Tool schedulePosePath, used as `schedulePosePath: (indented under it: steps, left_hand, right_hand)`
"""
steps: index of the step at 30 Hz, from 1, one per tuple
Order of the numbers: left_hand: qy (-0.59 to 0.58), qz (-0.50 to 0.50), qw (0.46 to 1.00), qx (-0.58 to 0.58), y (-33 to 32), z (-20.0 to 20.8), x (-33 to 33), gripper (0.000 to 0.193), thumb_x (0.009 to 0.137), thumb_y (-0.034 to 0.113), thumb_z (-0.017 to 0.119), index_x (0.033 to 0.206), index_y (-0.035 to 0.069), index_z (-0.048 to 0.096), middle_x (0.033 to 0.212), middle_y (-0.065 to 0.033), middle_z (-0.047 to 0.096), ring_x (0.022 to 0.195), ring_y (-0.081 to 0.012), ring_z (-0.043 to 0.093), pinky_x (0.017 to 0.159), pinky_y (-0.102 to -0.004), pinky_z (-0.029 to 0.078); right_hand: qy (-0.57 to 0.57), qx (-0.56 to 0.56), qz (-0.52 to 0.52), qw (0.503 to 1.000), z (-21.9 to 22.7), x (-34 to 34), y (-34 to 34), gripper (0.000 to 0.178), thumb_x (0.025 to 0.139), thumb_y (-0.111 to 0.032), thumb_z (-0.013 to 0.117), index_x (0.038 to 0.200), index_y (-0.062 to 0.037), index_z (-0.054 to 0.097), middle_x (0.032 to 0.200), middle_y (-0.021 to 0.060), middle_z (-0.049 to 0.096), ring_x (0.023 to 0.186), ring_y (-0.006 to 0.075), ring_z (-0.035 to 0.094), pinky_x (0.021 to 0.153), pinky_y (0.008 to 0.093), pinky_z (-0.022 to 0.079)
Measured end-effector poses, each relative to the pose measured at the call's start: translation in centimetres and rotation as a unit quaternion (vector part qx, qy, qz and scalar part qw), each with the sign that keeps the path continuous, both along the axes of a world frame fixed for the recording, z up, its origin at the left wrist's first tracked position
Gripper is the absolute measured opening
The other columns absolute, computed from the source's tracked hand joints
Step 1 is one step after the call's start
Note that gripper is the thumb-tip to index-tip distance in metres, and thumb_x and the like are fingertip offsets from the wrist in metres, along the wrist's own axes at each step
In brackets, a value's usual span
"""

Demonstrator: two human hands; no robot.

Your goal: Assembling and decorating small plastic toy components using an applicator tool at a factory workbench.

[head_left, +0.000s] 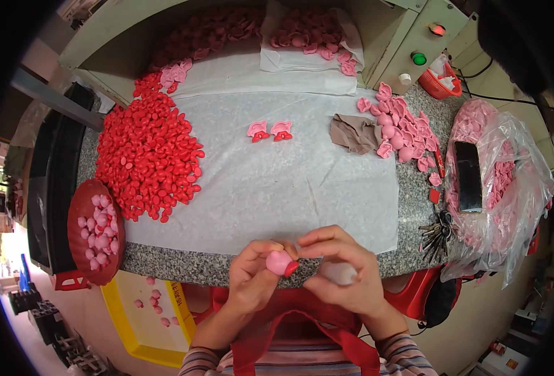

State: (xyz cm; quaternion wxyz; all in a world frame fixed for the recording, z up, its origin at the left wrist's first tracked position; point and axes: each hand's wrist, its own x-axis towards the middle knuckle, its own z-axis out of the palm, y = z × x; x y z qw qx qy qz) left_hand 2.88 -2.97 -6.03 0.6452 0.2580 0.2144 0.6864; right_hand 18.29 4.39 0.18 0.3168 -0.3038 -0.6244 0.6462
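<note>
Near the front edge of the worktop, my left hand (pixel 250 276) pinches a round pink plastic figure piece (pixel 278 262) with a small red part on its right side. Close beside it on the right is my right hand (pixel 352 266), its index finger stretched toward the piece. A small whitish translucent bottle (pixel 338 273) is tucked in that hand's curled lower fingers; its tip is hidden. Farther back on the white sheet (pixel 245 207) lie two pink shell pieces (pixel 282 127), side by side, each with red parts (pixel 260 136) at its lower edge.
A large heap of red parts (pixel 145 156) covers the left. Pink shells (pixel 405 131) and a brown cloth (pixel 355 133) lie right. A red bowl (pixel 119 232) holds round pink pieces; a yellow tray (pixel 111 301) stands below. Phone (pixel 468 175), plastic bag (pixel 521 169) and keys (pixel 438 238) sit far right.
</note>
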Motion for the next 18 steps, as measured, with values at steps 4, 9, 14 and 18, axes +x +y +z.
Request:
schedulePosePath:
  steps: [4,9,14,18]
  left_hand:
    - [0.065,0.071,0.995,0.020,-0.1,0.1,1.2,0.027,0.084,0.005,0.055,0.110,0.002,0.047,0.106,-0.0156,0.049,0.096,-0.0198,0.050,0.084,-0.0330,0.040]
    - [0.097,0.086,0.990,0.051,-0.2,0.0,0.6,0.026,0.082,0.001,0.056,0.106,0.002,0.047,0.107,-0.0166,0.048,0.097,-0.0209,0.050,0.085,-0.0335,0.041]
    - [0.163,0.099,0.981,0.047,-0.3,0.4,0.2,0.028,0.077,0.010,0.064,0.100,0.005,0.048,0.098,-0.0158,0.051,0.091,-0.0208,0.050,0.083,-0.0329,0.041]
    - [0.181,0.098,0.977,0.057,-0.3,0.3,0.1,0.027,0.077,0.009,0.064,0.099,0.005,0.049,0.098,-0.0158,0.051,0.091,-0.0212,0.050,0.084,-0.0334,0.040]
  right_hand:
    - [-0.013,0.032,-0.069,0.997,-1.2,-1.2,-1.8,0.035,0.060,0.003,0.072,0.092,-0.0045,0.059,0.100,0.0087,0.049,0.090,0.0148,0.052,0.071,0.0249,0.043]
    - [-0.009,0.116,-0.036,0.993,-0.8,-1.2,-0.8,0.030,0.061,0.001,0.075,0.086,-0.0046,0.060,0.093,0.0083,0.050,0.083,0.0152,0.053,0.069,0.0251,0.045]
    - [-0.018,0.185,-0.054,0.981,-1.0,-1.5,-1.2,0.023,0.063,-0.004,0.076,0.082,-0.0053,0.062,0.088,0.0085,0.053,0.076,0.0157,0.055,0.064,0.0251,0.046]
    - [-0.006,0.202,-0.080,0.976,-1.5,-1.8,-1.6,0.023,0.063,-0.006,0.076,0.082,-0.0054,0.062,0.088,0.0086,0.054,0.074,0.0161,0.056,0.062,0.0258,0.046]
